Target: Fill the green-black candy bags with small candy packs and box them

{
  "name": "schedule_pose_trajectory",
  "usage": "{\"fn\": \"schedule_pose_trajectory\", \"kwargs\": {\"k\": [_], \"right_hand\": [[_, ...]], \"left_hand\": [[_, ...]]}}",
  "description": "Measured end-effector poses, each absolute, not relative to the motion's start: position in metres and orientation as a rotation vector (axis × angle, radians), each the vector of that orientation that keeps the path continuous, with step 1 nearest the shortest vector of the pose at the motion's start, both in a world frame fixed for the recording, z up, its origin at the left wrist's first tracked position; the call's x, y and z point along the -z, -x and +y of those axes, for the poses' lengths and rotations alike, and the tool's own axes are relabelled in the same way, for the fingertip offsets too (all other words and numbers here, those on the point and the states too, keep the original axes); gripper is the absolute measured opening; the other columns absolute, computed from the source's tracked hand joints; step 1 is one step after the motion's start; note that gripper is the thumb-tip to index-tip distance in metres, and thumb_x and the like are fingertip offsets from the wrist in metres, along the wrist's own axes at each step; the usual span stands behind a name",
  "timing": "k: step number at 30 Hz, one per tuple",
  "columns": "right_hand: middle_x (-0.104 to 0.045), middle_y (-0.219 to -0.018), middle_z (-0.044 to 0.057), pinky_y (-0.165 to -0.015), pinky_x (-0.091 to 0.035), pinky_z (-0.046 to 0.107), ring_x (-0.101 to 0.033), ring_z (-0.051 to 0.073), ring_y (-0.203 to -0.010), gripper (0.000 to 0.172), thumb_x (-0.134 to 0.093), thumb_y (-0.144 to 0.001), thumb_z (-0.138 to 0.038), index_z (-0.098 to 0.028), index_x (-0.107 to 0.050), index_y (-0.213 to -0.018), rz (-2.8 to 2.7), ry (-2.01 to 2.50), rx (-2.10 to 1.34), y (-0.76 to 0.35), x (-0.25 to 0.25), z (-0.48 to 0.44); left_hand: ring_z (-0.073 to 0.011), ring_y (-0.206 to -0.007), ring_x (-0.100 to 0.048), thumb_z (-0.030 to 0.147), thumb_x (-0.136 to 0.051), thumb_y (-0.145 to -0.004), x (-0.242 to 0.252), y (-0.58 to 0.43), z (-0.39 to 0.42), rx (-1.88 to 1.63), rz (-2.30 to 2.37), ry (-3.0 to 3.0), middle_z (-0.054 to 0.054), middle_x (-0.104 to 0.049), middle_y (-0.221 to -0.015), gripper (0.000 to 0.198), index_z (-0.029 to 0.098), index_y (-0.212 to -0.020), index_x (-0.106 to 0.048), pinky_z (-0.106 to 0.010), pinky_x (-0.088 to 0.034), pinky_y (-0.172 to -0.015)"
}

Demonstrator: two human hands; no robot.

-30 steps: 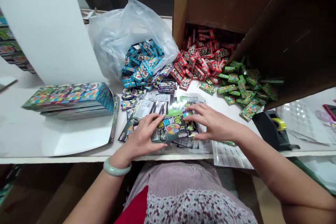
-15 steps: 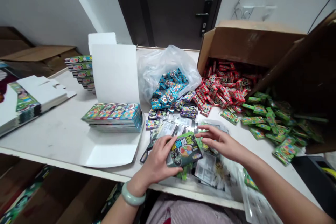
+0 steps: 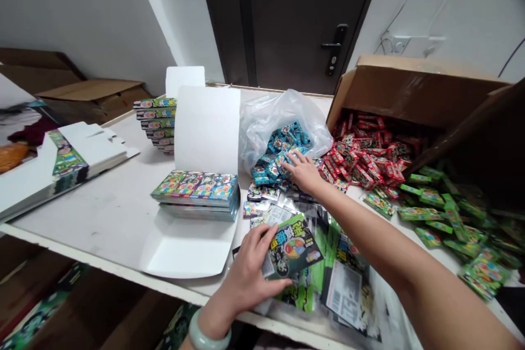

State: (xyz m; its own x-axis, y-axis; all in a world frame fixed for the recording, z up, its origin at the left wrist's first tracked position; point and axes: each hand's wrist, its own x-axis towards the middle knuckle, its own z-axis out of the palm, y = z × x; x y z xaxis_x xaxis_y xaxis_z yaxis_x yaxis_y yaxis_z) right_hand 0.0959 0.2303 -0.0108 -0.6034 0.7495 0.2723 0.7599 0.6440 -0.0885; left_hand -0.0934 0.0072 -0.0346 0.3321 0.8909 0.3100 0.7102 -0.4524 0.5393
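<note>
The right hand [image 3: 305, 174], fingers spread, has moved to blue packets [image 3: 287, 139] toward the desk's back edge, leaving the left hand [image 3: 252, 263] alone gripping the black-and-green pouch [image 3: 293, 249] near the desk's [image 3: 118, 205] front edge.

The packet [image 3: 294, 249] looks smooth, the bag [image 3: 255, 134] crinkled, translucent plastic.

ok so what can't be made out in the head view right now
In the head view:
Right hand: whether it grips any blue packets; its own back hides the palm.
Black-and-green packet in the left hand: its smallest print, too small.
Cardboard box: its floor, hidden by red packets and shadow.
Black object: its full shape, cut off by the right edge.
</note>
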Motion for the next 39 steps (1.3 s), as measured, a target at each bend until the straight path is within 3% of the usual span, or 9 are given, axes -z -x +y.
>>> {"fn": "schedule_pose_trajectory", "kwargs": {"k": [4,8,12,15,22,26,30,32,39], "right_hand": [[-0.060,-0.129,0.011,-0.098,-0.037,0.046,-0.045,0.030,-0.124,0.035,-0.053,-0.087,-0.016,-0.022,-0.063,-0.120,-2.544,1.073,0.046,-0.094,0.018,0.239],[-0.067,-0.101,0.009,-0.083,-0.047,0.037,-0.059,0.023,-0.093,0.022,-0.056,-0.086,-0.032,-0.019,-0.067,-0.101,-2.000,1.062,-0.531,-0.122,0.012,0.206],[-0.062,-0.073,-0.002,-0.060,-0.045,0.025,-0.056,0.013,-0.066,0.029,-0.067,-0.073,-0.038,-0.022,-0.063,-0.096,-1.304,1.183,-1.201,-0.168,0.005,0.150],[-0.059,-0.069,-0.006,-0.053,-0.040,0.019,-0.053,0.010,-0.062,0.041,-0.071,-0.065,-0.032,-0.025,-0.060,-0.105,-1.054,1.255,-1.323,-0.207,0.005,0.111],[-0.062,-0.072,-0.001,-0.059,-0.053,0.031,-0.063,0.016,-0.064,0.037,-0.075,-0.061,-0.044,-0.020,-0.053,-0.078,-1.097,1.565,-1.274,-0.268,0.034,0.047],[-0.065,-0.102,0.010,-0.084,-0.050,0.044,-0.063,0.024,-0.091,0.033,-0.065,-0.076,-0.039,-0.019,-0.061,-0.103,-1.763,1.702,-0.820,-0.281,0.034,0.036],[-0.045,-0.142,0.016,-0.106,-0.031,0.054,-0.036,0.036,-0.133,0.079,-0.077,-0.065,-0.046,-0.020,-0.047,-0.134,-2.274,1.641,-0.562,-0.276,0.031,0.048],[-0.045,-0.141,0.016,-0.106,-0.032,0.054,-0.038,0.037,-0.131,0.087,-0.080,-0.061,-0.044,-0.020,-0.045,-0.137,-2.424,1.579,-0.569,-0.270,0.033,0.053],[-0.051,-0.132,0.014,-0.103,-0.037,0.049,-0.044,0.032,-0.123,0.071,-0.071,-0.073,-0.034,-0.021,-0.043,-0.137,-2.202,1.401,-0.275,-0.263,0.004,0.039]], "left_hand": [[-0.0343,-0.120,-0.047,0.033,-0.082,-0.061,0.038,0.100,0.006,-0.859,1.460,-2.285,-0.014,-0.043,-0.130,0.106,0.025,-0.147,-0.021,-0.051,-0.045,-0.100],[-0.0341,-0.121,-0.047,0.035,-0.080,-0.064,0.044,0.106,0.010,-0.832,1.466,-2.292,-0.014,-0.042,-0.131,0.103,0.026,-0.148,-0.021,-0.052,-0.046,-0.100],[-0.0331,-0.119,-0.048,0.036,-0.075,-0.071,0.046,0.104,0.015,-0.825,1.455,-2.332,-0.013,-0.042,-0.129,0.093,0.027,-0.147,-0.023,-0.051,-0.046,-0.100],[-0.0323,-0.118,-0.049,0.039,-0.071,-0.075,0.046,0.098,0.017,-0.833,1.429,-2.369,-0.012,-0.042,-0.129,0.088,0.028,-0.147,-0.023,-0.050,-0.046,-0.099],[-0.0321,-0.118,-0.048,0.044,-0.070,-0.075,0.048,0.074,0.020,-0.722,1.308,-2.439,-0.011,-0.042,-0.127,0.088,0.030,-0.147,-0.021,-0.050,-0.044,-0.100],[-0.0323,-0.118,-0.047,0.045,-0.070,-0.075,0.045,0.066,0.023,-0.674,1.306,-2.445,-0.011,-0.042,-0.127,0.088,0.030,-0.147,-0.022,-0.050,-0.044,-0.100],[-0.0321,-0.120,-0.046,0.043,-0.071,-0.075,0.040,0.058,0.025,-0.618,1.277,-2.457,-0.011,-0.042,-0.128,0.088,0.029,-0.147,-0.023,-0.049,-0.042,-0.102],[-0.0325,-0.122,-0.045,0.041,-0.072,-0.074,0.039,0.055,0.024,-0.572,1.268,-2.462,-0.012,-0.041,-0.130,0.089,0.029,-0.147,-0.022,-0.050,-0.041,-0.103],[-0.0337,-0.121,-0.044,0.042,-0.074,-0.072,0.037,0.049,0.024,-0.608,1.182,-2.497,-0.014,-0.042,-0.129,0.092,0.026,-0.148,-0.023,-0.053,-0.042,-0.101]]}}
